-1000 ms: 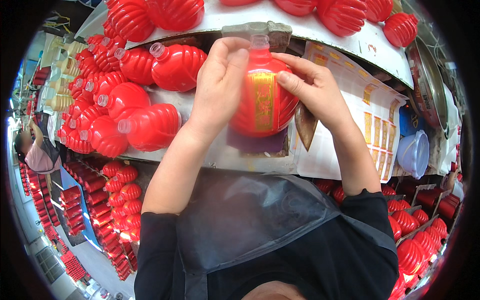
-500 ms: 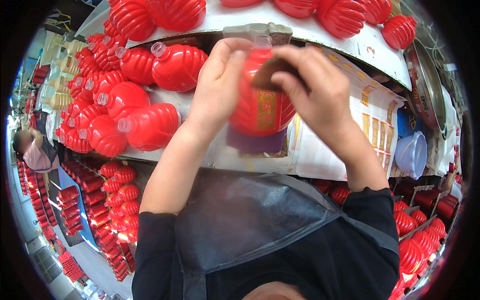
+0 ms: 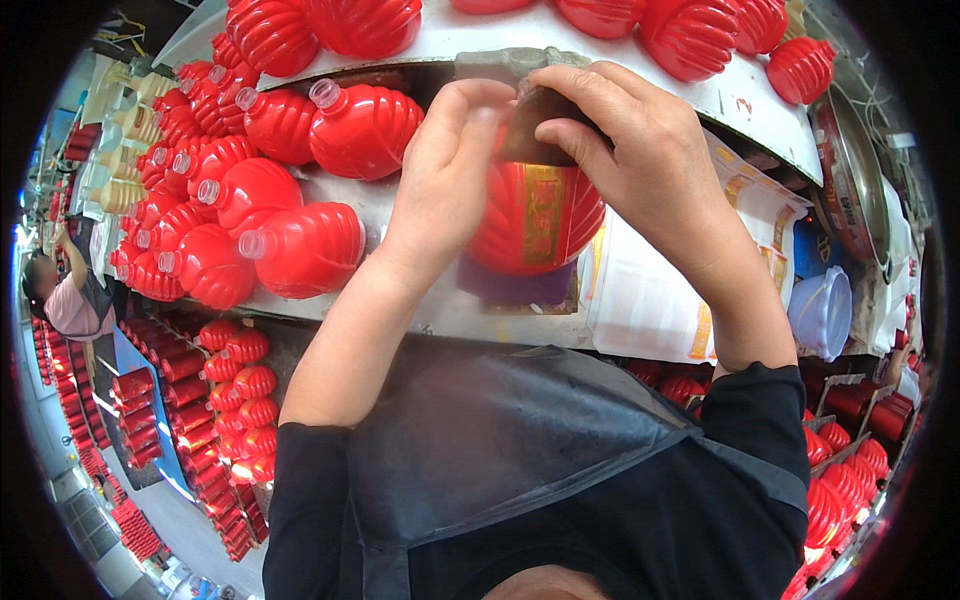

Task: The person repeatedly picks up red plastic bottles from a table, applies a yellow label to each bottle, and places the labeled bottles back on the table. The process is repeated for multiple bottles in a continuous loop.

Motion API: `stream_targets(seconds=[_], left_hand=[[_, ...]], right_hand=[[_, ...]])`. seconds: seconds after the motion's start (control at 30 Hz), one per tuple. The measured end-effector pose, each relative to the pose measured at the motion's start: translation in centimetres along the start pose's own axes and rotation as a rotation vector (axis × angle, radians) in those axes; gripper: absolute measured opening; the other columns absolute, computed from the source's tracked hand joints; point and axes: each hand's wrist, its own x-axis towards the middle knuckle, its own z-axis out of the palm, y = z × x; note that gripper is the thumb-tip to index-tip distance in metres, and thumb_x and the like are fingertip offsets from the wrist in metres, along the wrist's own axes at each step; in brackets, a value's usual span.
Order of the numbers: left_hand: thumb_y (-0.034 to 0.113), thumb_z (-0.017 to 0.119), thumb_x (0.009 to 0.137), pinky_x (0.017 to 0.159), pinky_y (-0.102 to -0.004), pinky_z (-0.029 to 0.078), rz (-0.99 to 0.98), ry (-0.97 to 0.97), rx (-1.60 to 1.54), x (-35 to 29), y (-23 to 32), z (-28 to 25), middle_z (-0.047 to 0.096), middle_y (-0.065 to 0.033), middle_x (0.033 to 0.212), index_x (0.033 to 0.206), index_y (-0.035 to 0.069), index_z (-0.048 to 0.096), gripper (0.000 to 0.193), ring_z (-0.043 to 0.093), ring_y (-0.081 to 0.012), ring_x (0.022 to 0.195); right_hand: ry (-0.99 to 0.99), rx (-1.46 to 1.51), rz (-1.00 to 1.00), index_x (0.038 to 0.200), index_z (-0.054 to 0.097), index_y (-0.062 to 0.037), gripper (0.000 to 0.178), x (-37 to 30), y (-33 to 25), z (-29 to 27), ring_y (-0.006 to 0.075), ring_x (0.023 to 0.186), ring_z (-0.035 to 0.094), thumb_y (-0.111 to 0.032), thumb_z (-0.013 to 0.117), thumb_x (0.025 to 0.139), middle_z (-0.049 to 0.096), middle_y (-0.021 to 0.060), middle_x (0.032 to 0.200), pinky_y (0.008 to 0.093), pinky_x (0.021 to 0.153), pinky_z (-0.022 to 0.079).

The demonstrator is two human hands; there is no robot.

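Observation:
A red ribbed plastic bottle (image 3: pixel 500 228) with a clear neck lies tilted in front of me, its neck pointing away. A gold label strip (image 3: pixel 546 215) runs down its upward side. My left hand (image 3: pixel 445 165) is curled along the bottle's left side near the neck, fingers closed against it. My right hand (image 3: pixel 640 150) pinches a dark brown flat scraper-like piece (image 3: pixel 540 130), which lies over the label's upper part and hides the bottle's shoulder. Under the bottle is a purple pad (image 3: pixel 515 285) on the white table.
Several red bottles (image 3: pixel 305 250) lie to the left, with more on a white shelf (image 3: pixel 745 105) at the far side. A white sheet (image 3: pixel 650 310) with gold labels lies to the right, near a pale blue bucket (image 3: pixel 822 312). Another person (image 3: pixel 75 295) is at far left.
My right hand has brought the brown piece up over the bottle's shoulder, uncovering more of the label below. My left hand stays at the bottle's side. The person at far left has raised an arm.

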Motion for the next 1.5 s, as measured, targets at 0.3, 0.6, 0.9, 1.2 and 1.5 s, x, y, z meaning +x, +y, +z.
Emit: stream_targets(seconds=[0.3, 0.6, 0.9, 1.2, 1.5], left_hand=[[0.013, 0.044, 0.112, 0.104, -0.0300, 0.049, -0.049, -0.017, 0.001, 0.8, 0.0, -0.5, 0.064, -0.0096, 0.124, 0.132, -0.001, 0.056, 0.026, 0.059, -0.0138, 0.117], [0.013, 0.045, 0.113, 0.102, -0.0295, 0.051, -0.127, 0.066, -0.012, 2.1, -0.7, -1.0, 0.063, -0.0086, 0.121, 0.127, -0.001, 0.058, 0.023, 0.060, -0.0132, 0.113], [0.013, 0.046, 0.113, 0.102, -0.0292, 0.050, -0.115, 0.071, 0.026, 1.4, -0.2, -0.5, 0.064, -0.0092, 0.121, 0.127, -0.001, 0.058, 0.024, 0.060, -0.0139, 0.114], [0.013, 0.044, 0.114, 0.102, -0.0284, 0.049, -0.019, 0.067, 0.102, 0.3, -0.1, -0.3, 0.064, -0.0091, 0.121, 0.127, -0.001, 0.058, 0.023, 0.060, -0.0127, 0.112], [0.013, 0.047, 0.107, 0.101, -0.0351, 0.049, 0.070, 0.137, 0.149, -1.2, 0.0, 0.6, 0.068, -0.0132, 0.118, 0.123, -0.001, 0.060, 0.025, 0.063, -0.0216, 0.114]], right_hand=[[0.023, 0.063, -0.122, 0.105, 0.073, -0.0030, 0.030, -0.4, 2.1, -0.3, 0.0288, 0.092, 0.074, 0.004, 0.081, 0.077, 0.075, 0.0116, 0.101, 0.0364, 0.078, 0.059], [-0.100, 0.282, -0.274, 0.090, 0.072, -0.0027, 0.023, -6.0, -0.6, -0.3, 0.0292, 0.093, 0.077, 0.006, 0.081, 0.071, 0.077, 0.0113, 0.098, 0.0396, 0.081, 0.062], [0.013, -0.125, -0.339, 0.097, 0.076, -0.0038, 0.020, -2.7, -1.3, 0.6, 0.0272, 0.099, 0.075, -0.008, 0.071, 0.078, 0.075, 0.0120, 0.105, 0.0413, 0.082, 0.061], [-0.046, 0.161, -0.084, 0.110, 0.074, -0.0047, 0.029, -4.2, -3.6, -0.7, 0.0246, 0.078, 0.075, 0.000, 0.077, 0.082, 0.077, 0.0115, 0.097, 0.0350, 0.073, 0.058], [0.249, 0.005, 0.231, 0.113, 0.074, -0.0016, 0.025, -2.2, -3.6, 0.1, 0.0194, 0.082, 0.077, -0.006, 0.079, 0.090, 0.078, 0.0145, 0.093, 0.0301, 0.075, 0.059]])
